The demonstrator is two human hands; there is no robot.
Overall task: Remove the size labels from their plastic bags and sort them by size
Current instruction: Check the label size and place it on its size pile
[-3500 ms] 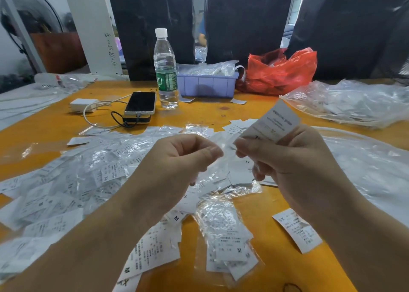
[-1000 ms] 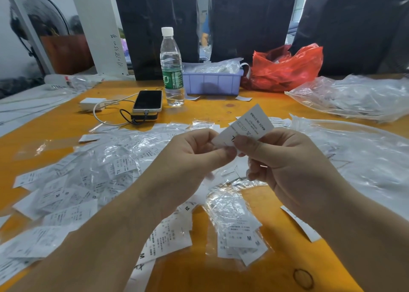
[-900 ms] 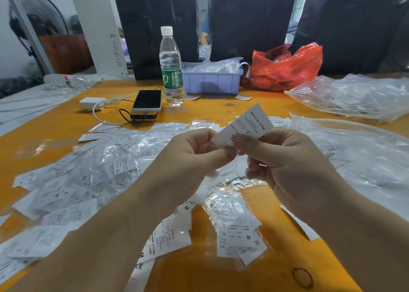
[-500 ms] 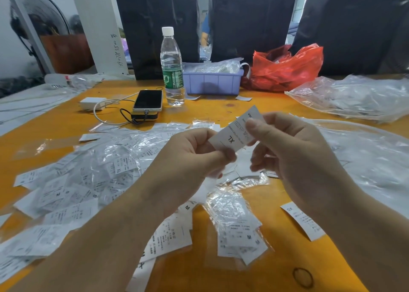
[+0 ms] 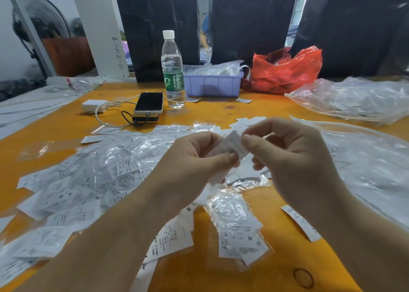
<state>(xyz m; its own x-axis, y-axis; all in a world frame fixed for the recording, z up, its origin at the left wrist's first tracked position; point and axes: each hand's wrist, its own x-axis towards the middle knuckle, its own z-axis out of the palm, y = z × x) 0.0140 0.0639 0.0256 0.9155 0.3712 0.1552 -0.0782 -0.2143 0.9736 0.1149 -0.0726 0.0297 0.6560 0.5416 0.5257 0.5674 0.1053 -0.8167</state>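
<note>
Both my hands are up over the middle of the desk (image 5: 66,123), meeting on one size label (image 5: 235,145). My left hand (image 5: 188,167) pinches its lower near corner between thumb and forefinger; my right hand (image 5: 294,159) pinches the upper part, thumb tip on the face. Both are clamped on the same slip, thumbs almost touching. The label stands tilted, long axis running from low-left near my left thumb up and away to the right. Its print is blurred, so I cannot read the size. Whether a film sleeve is on it I cannot tell either. The relation that matters: the slip lies between the two hands, equally near to each, so whichever hand lets go leaves it with the other. Sorted loose labels lie well apart from it. A bagged bundle marked M (image 5: 240,232) sits just below, toward me and between my forearms; a single label (image 5: 301,223) lies under my right wrist; the big heap of bagged labels (image 5: 93,176) spreads to my left. I judge the next move is a put-down, and the right hand is nearer the single label, the left nearer the heap.
</note>
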